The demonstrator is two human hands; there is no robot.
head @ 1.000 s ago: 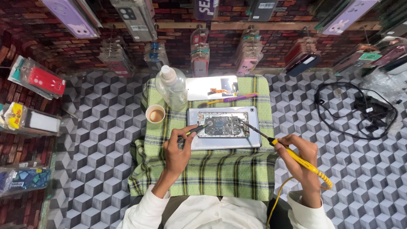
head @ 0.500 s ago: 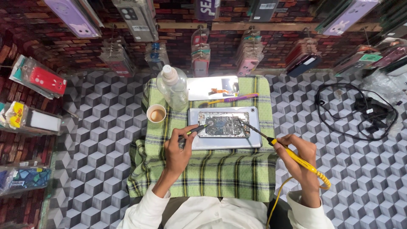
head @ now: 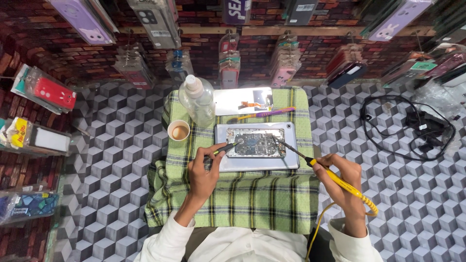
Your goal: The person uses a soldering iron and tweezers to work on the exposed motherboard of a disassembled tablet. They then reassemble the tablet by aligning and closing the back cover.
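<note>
Mid-frame on the green checked cloth (head: 252, 199) I see the opened phone (head: 256, 143), my left hand (head: 204, 170) pinching tweezers (head: 227, 147), right hand (head: 340, 175) gripping a yellow soldering iron (head: 335, 180); clear bottle (head: 198, 99) and round paper cup (head: 178, 130) crowd upper left.

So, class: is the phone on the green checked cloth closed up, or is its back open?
Open. The phone lies flat with its dark circuit board exposed inside the silver frame; the left hand and right hand each aim a tool into it.

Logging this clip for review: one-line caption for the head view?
Left hand holds a small tool and right hand a yellow soldering iron over an opened device on a green checked cloth.
</note>
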